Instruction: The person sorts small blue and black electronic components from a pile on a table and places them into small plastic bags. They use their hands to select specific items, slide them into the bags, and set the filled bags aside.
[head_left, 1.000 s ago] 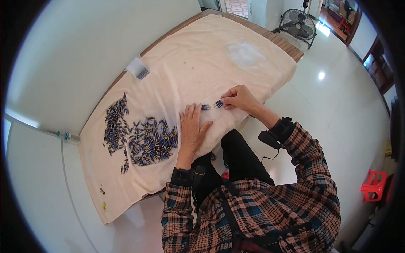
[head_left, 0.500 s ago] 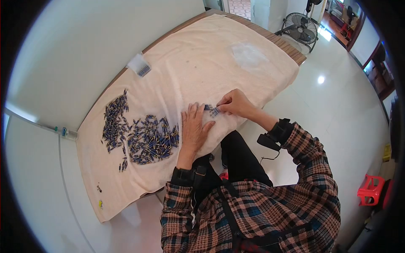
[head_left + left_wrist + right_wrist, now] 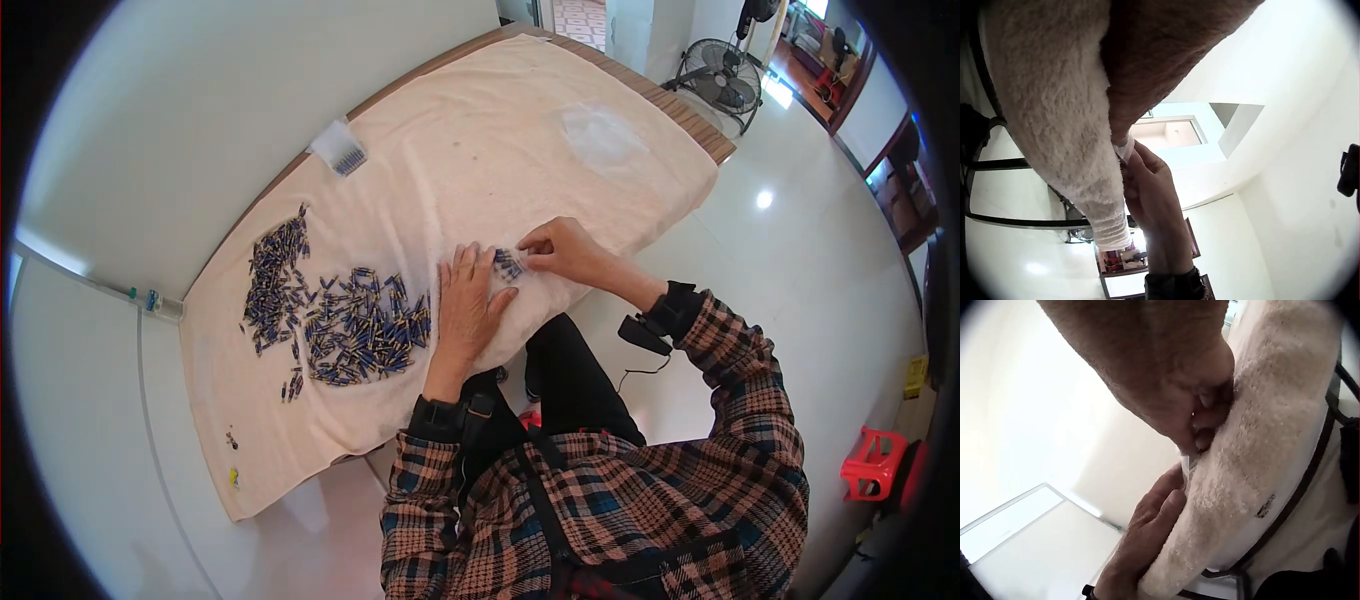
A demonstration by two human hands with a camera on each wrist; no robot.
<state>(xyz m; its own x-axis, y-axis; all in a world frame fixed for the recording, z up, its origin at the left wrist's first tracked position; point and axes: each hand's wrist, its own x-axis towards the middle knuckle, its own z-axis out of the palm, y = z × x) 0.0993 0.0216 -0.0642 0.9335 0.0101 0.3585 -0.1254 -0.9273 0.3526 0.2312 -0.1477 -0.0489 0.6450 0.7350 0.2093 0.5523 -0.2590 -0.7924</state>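
My left hand (image 3: 468,305) lies flat on the cream towel with its fingers extended, fingertips right beside a small clear plastic bag (image 3: 520,262). Several small blue pieces with metal ends (image 3: 505,264) show in a row at the bag. Thumb and fingers of my right hand (image 3: 568,250) pinch the bag's right side. In the left wrist view, a translucent bit of the plastic (image 3: 1125,149) stands out between the two hands. The right wrist view has the right hand (image 3: 1191,406) bent down at the towel, close to the left hand (image 3: 1150,531).
Two large heaps of similar blue pieces (image 3: 365,325) (image 3: 275,275) lie left on the towel (image 3: 470,110). A clear pack of lined-up pieces (image 3: 342,150) is near the wall, and a flat clear plastic bag (image 3: 605,135) lies at the far right.
My right hand has shifted its grip at the blue pieces and drawn them closer to my left fingertips, so they now sit together. The left hand stays flat on the towel.
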